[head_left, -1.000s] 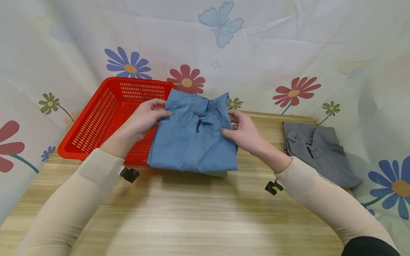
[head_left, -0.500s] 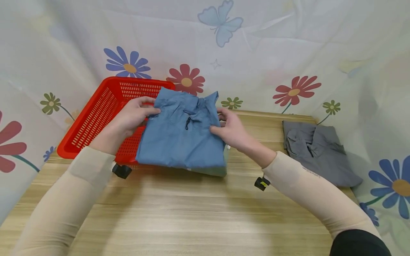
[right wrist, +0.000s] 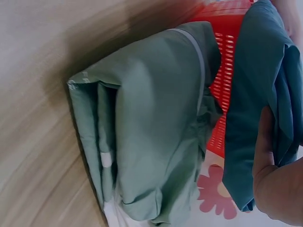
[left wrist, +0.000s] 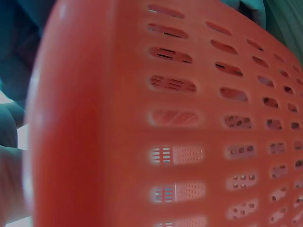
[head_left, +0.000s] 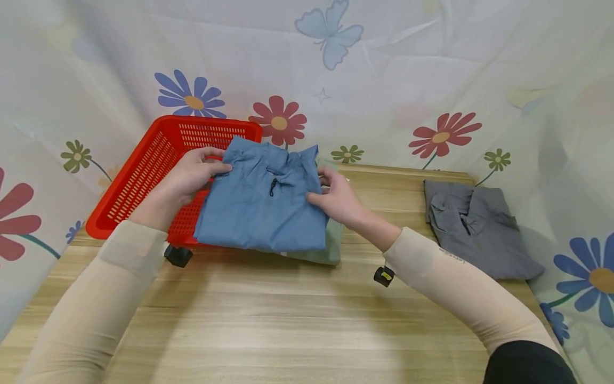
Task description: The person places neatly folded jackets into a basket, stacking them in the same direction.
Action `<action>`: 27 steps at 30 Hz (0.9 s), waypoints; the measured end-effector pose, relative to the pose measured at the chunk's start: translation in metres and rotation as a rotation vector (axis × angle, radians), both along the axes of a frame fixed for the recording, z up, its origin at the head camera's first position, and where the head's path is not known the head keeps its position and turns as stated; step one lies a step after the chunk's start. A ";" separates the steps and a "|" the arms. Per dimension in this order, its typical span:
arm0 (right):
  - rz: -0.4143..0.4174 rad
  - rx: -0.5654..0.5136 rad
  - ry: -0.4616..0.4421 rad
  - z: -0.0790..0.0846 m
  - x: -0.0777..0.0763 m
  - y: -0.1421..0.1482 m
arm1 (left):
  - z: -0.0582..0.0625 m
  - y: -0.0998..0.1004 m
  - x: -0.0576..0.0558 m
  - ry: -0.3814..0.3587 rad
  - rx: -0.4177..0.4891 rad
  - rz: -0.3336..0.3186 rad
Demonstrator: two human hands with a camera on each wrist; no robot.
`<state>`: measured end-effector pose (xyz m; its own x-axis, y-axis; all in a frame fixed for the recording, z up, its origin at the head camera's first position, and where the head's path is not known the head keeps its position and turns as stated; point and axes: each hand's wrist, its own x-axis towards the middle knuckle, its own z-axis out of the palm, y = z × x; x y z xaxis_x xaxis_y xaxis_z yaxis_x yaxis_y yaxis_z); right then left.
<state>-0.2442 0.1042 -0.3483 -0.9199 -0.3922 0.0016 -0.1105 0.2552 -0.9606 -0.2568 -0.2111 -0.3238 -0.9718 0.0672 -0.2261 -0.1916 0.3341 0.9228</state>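
Observation:
A folded blue jacket [head_left: 264,213], collar away from me and a black zip pull below it, hangs level between my two hands. My left hand [head_left: 189,173] pinches its left side near the collar, over the red basket [head_left: 103,218]. On the opposite side my right hand [head_left: 340,197] grips the edge, thumb on top. The jacket overlaps the basket's right part in the head view. A folded green garment [right wrist: 156,118] lies on the table beneath and to the right of it. In the left wrist view the basket wall [left wrist: 128,94] covers most of the frame.
A folded grey garment [head_left: 475,229] lies at the right of the wooden table [head_left: 288,320]. Behind the table and along both sides hangs a white flowered curtain [head_left: 408,64]; the basket stands close to it at the back left.
Both hands have carried the blue jacket left, further over the basket, and it dips slightly toward the end. More of the green garment shows at its right. The grey garment has stayed put.

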 end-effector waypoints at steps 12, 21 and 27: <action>0.010 -0.004 -0.019 -0.008 0.000 -0.006 | 0.002 -0.006 -0.001 0.017 -0.069 -0.006; 0.007 0.002 -0.009 -0.007 0.000 -0.007 | 0.000 -0.011 -0.002 0.015 -0.063 0.005; 0.002 0.010 -0.004 -0.002 -0.001 -0.008 | 0.001 -0.013 -0.002 0.020 -0.058 0.010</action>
